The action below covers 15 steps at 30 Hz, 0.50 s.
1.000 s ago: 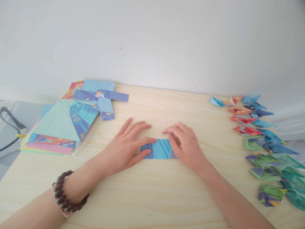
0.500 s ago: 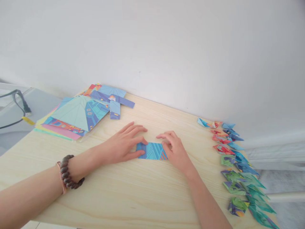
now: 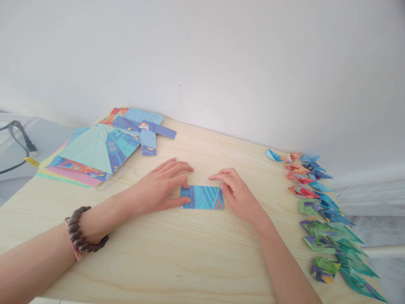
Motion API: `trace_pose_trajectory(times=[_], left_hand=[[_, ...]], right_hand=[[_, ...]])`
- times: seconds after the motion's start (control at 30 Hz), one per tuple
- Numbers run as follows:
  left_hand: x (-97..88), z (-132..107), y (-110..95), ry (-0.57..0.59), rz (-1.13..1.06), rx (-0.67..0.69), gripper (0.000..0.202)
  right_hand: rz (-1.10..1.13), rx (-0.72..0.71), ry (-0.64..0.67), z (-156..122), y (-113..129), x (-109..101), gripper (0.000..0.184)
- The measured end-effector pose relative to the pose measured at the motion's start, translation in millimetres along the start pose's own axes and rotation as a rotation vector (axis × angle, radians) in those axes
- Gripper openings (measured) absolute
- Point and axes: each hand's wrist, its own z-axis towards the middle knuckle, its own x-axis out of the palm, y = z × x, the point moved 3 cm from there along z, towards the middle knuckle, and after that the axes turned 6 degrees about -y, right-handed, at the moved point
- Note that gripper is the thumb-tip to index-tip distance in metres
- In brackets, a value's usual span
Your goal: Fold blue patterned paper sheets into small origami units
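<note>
Both hands have drawn outward since a second ago: the left index finger, then stretched along the top edge of the blue paper [image 3: 202, 197], is now bent at its left end, and the right hand [image 3: 242, 196] sits farther off its right end, so the orange stripes show. The whole view has also shifted and tilted. The paper lies flat at the centre of the frame.

The left hand [image 3: 161, 185] is spread, thumb and index finger apart on the paper's left end, other fingers reaching over bare wood. The right thumb and bent index finger meet the upper right corner; whether they pinch it or only rest there cannot be told.

The table [image 3: 158, 261] is pale wood with fine wavy grain, its far edge against a plain white wall [image 3: 202, 63] with a few small specks. At left stands a grey surface [image 3: 57, 131] with a black cable [image 3: 31, 147] ending in a metal plug and, beside it, a yellow tip [image 3: 31, 162]. A pale, blurred area [image 3: 373, 230] fills the lower right.

Printed sheets [image 3: 88, 147] lie piled at upper left, and folded paper pieces [image 3: 309, 206] line the right edge; any lettering among their patterns is too small to read.
</note>
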Motion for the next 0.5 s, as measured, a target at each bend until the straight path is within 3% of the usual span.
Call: trace_pose_trajectory(times=[0.17,0.3,0.4,0.5], left_hand=[[-1.2,0.4,-1.4,0.02,0.024,0.005,0.023],[-2.3,1.2,-4.6,0.038,0.02,-0.004,0.024],[-1.9,1.4,-6.3,0.049,0.02,0.004,0.026],[-1.0,1.3,-6.1,0.058,0.035,0.001,0.038]], right_hand=[[0.036,-0.022,-0.011,0.7,-2.1,-2.4,0.04],[0.022,-0.038,-0.163,2.1,-0.4,3.2,0.034],[-0.102,-0.036,-0.213,2.9,4.3,12.8,0.021],[-0.22,-0.041,-0.189,3.2,8.4,19.3,0.021]])
